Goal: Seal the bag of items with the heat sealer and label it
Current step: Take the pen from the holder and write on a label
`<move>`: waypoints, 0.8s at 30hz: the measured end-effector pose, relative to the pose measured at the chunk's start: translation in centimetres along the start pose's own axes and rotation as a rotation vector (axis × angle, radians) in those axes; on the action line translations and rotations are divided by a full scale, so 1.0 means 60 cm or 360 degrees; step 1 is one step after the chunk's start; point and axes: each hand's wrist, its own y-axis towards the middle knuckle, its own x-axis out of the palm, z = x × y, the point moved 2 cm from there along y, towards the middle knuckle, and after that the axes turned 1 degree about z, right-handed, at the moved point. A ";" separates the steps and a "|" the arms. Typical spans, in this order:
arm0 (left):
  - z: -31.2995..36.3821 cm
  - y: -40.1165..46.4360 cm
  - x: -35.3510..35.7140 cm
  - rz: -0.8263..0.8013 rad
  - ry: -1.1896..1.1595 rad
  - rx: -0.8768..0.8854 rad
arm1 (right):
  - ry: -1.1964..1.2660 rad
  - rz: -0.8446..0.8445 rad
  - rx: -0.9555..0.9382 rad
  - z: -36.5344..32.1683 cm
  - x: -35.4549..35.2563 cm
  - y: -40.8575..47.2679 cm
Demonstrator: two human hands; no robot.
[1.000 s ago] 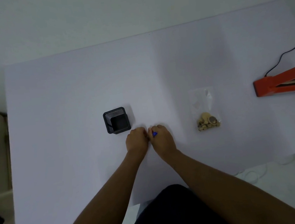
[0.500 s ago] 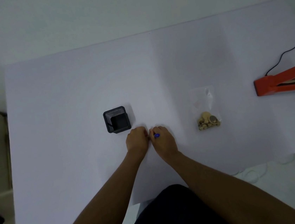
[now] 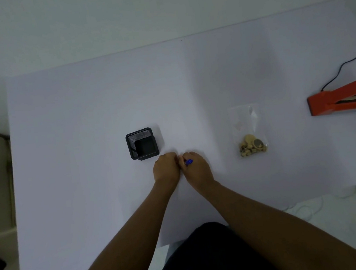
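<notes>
A: Start at the left. What stands on the white table point(image 3: 81, 114)?

B: A black mesh pen holder point(image 3: 142, 143), square and upright, its open mouth facing up. It sits just behind and to the left of the hands.

A: And the hands themselves?

B: They meet knuckle to knuckle at the middle of the table. The left hand point(image 3: 165, 167) is curled into a loose fist with its fingers tucked under; whether it pinches anything I cannot tell, since the fingertips are hidden. The right hand point(image 3: 196, 168) is curled too, and its fingers grip a blue pen point(image 3: 189, 162), of which only a small blue end shows between thumb and forefinger.

A: Where is the bag?

B: The clear plastic bag point(image 3: 248, 131) lies flat on the table to the right of the hands, apart from them. Its pale tan items point(image 3: 251, 145) are bunched at the near end; the far end is flat and see-through. No hand touches it.

A: Further right?

B: The red heat sealer point(image 3: 343, 99) lies at the table's right edge, well apart from the bag, cut off by the frame. A black cord point(image 3: 342, 66) runs from its left end up toward the far right corner.
</notes>
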 end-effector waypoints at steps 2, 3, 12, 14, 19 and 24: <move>-0.001 0.001 0.001 0.0007 -0.0007 -0.0002 | 0.0014 0.0004 -0.0003 0.001 -0.002 -0.001; -0.001 0.002 0.002 0.0012 -0.0009 -0.0003 | 0.0011 -0.0001 -0.0005 0.001 -0.003 -0.002; -0.001 0.001 0.003 0.0017 -0.0011 -0.0007 | -0.0004 0.0027 -0.0036 0.003 0.000 -0.003; -0.002 0.001 0.003 0.0010 -0.0017 -0.0004 | -0.0012 0.0029 -0.0023 0.008 0.000 -0.003; -0.004 0.001 0.004 0.0006 -0.0028 0.0012 | -0.0051 0.0050 -0.0028 0.013 0.001 -0.006; -0.001 0.000 0.000 0.0005 -0.0017 0.0002 | -0.0077 0.0051 -0.0051 0.011 0.004 -0.007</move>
